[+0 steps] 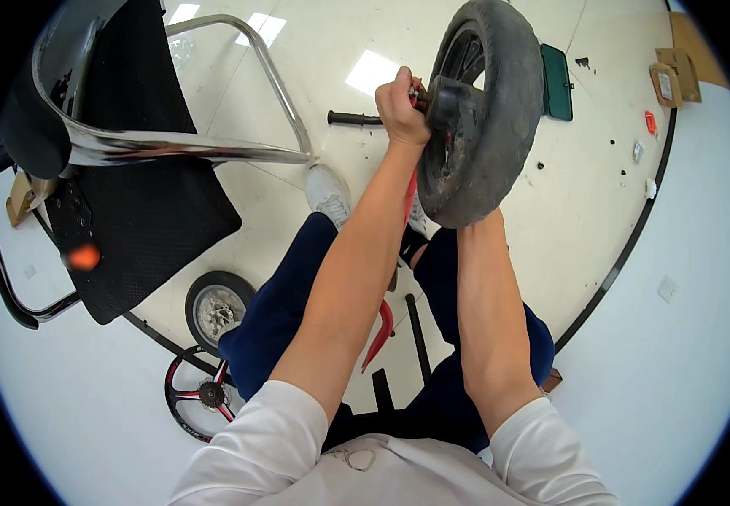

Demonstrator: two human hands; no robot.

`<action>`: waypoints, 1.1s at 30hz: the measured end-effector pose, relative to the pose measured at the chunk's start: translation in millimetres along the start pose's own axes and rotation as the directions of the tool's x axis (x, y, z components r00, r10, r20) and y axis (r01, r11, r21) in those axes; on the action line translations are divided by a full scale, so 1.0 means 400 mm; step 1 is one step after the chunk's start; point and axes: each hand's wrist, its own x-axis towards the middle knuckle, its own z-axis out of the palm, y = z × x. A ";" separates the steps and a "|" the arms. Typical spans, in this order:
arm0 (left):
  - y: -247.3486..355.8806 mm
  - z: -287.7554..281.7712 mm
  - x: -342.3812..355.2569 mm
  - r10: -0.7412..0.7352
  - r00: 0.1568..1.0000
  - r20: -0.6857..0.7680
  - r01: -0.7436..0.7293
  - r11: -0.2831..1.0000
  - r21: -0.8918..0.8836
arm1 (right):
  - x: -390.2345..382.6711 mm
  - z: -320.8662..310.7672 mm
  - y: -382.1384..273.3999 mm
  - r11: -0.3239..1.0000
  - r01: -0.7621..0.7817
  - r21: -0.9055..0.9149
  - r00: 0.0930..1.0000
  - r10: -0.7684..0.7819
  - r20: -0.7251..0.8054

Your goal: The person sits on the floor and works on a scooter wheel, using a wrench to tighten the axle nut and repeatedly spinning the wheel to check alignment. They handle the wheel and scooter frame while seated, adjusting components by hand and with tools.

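The black-tyred wheel (506, 126) is held tilted in front of the person, apparently clear of the pale floor (580, 211), with its dark hub (451, 103) turned leftward. The left hand (403, 110) is curled around a small reddish fitting (420, 94) at that hub, thumb up. The right forearm (495, 312) runs up behind the tyre, which hides the right hand, so I cannot tell how its fingers stand. The step in hand looks like steadying the wheel and handling its hub end; any next move seems to call for the right hand to bear the weight while the left keeps control of the fitting. Beyond lie a black bar (355, 119) and a green case (557, 93); to the left, a chair (150, 223), a grey-centred wheel (220, 312) and a red-and-black rim (211, 395)
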 end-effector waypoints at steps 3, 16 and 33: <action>0.006 -0.002 0.025 -0.243 0.966 0.084 0.255 0.947 -0.197 | -0.014 0.007 -0.006 1.000 -0.004 -0.009 1.000 0.004 -0.010; 0.012 0.019 0.059 -0.236 0.959 0.157 0.278 0.894 -0.351 | -0.003 0.034 -0.007 0.999 0.038 -0.039 0.990 -0.043 -0.136; -0.001 -0.019 0.031 -0.483 0.872 0.077 0.458 0.750 -0.478 | -0.011 0.054 -0.049 0.938 -0.206 0.279 0.956 0.253 -0.148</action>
